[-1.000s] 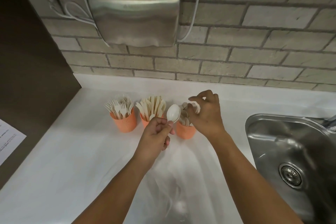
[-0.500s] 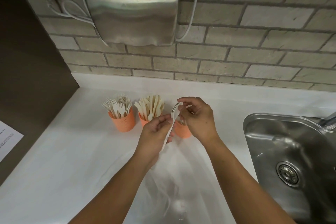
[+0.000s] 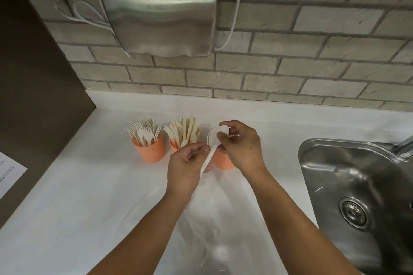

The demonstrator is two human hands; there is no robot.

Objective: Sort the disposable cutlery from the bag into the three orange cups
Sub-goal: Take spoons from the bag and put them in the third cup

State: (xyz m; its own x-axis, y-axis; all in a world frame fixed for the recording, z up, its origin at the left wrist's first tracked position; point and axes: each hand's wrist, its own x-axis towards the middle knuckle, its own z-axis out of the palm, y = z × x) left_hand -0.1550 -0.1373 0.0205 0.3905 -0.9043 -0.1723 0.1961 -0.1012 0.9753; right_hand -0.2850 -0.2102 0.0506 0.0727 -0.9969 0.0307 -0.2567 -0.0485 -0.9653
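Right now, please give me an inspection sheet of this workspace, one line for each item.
Surface: white counter, no spills seen.
Job's things: fork cup; knife cup; third cup partly hidden; spoon above it; clear bag lies near edge.
Clutter: paper sheet at left.
Hands: left hand holds the spoon's handle; right hand pinches its bowl.
Cables: white cable loops around the wall dryer.
Surroundings: brick wall; steel sink at right.

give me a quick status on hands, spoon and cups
Left hand and right hand both gripping one white spoon. Spoon above third orange cup, not yet in. Nothing blocking.
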